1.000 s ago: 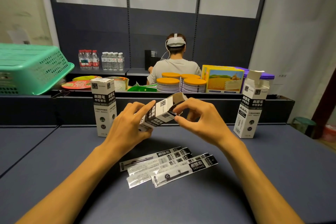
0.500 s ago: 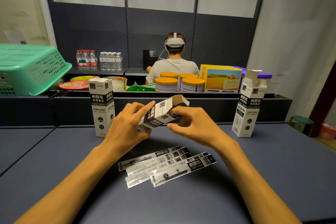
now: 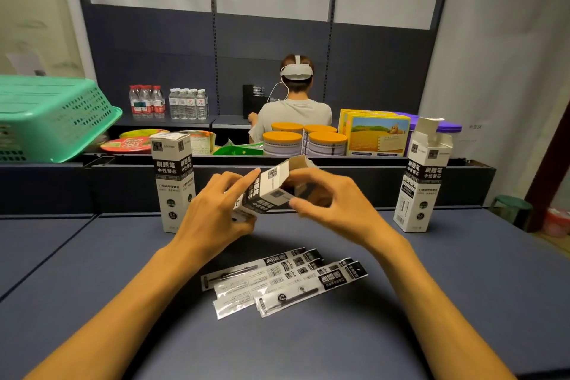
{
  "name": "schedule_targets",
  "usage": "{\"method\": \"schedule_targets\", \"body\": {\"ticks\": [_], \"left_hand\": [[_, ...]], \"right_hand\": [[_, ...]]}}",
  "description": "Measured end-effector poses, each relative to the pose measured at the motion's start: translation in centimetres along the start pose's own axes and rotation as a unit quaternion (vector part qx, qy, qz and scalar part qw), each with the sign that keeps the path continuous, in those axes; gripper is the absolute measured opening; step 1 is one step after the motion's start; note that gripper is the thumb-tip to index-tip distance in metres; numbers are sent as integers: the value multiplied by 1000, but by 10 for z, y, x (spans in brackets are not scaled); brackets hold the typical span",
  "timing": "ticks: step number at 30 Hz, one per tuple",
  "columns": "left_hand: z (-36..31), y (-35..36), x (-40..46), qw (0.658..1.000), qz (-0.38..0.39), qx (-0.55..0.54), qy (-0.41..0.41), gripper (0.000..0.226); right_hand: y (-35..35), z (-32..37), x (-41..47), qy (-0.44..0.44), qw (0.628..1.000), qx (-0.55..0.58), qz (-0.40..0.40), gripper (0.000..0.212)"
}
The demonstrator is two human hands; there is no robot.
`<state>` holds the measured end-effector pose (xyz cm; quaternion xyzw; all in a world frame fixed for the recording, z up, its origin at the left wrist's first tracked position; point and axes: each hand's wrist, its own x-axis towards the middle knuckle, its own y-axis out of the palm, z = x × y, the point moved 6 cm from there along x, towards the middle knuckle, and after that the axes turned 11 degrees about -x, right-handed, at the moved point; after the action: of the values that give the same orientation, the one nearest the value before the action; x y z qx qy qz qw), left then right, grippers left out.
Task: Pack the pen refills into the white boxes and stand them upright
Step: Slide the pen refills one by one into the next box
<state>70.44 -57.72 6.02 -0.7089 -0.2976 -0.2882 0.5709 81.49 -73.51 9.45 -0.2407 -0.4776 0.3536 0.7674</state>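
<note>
Two white boxes stand on our table point(image 3: 462, 302): closed box point(image 3: 172, 182) left, open-flapped box point(image 3: 424, 176) right. Our left hand point(image 3: 212, 219) and right hand point(image 3: 333, 207) grip a third box point(image 3: 268, 191), tilted above four refill packets point(image 3: 283, 282) still unpacked.

The right hand point(image 3: 333, 203) has slid down from the box point(image 3: 268, 191) flap onto its side.

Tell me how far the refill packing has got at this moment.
Partly done. One white box stands upright and closed at the left. A second upright box at the right has its top flap open. The left hand and right hand hold a third box tilted above the table, open end at the right hand. Several packaged pen refills lie loose in front, unpacked.
</note>
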Motion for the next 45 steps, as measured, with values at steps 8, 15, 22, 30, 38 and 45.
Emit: {"method": "schedule_targets", "body": {"ticks": [8, 15, 22, 30, 38, 45], "left_hand": [[8, -2, -1, 1000, -3, 4, -26, 91], [13, -5, -1, 999, -14, 6, -38, 90], [11, -3, -2, 999, -9, 1, -40, 90], [12, -3, -2, 999, -8, 1, -45, 89], [13, -2, -2, 999, -3, 0, -48, 89], [13, -2, -2, 999, -4, -6, -50, 90]], "right_hand": [[-2, -24, -2, 33, 993, -116, 8, 17], [19, -37, -3, 79, 987, -113, 86, 26], [62, -42, -13, 78, 953, -126, 263, 37], [77, -47, -14, 70, 941, -141, 298, 42], [76, -43, -15, 80, 947, -91, 298, 22], [73, -37, -17, 47, 945, -106, 306, 24]]}}
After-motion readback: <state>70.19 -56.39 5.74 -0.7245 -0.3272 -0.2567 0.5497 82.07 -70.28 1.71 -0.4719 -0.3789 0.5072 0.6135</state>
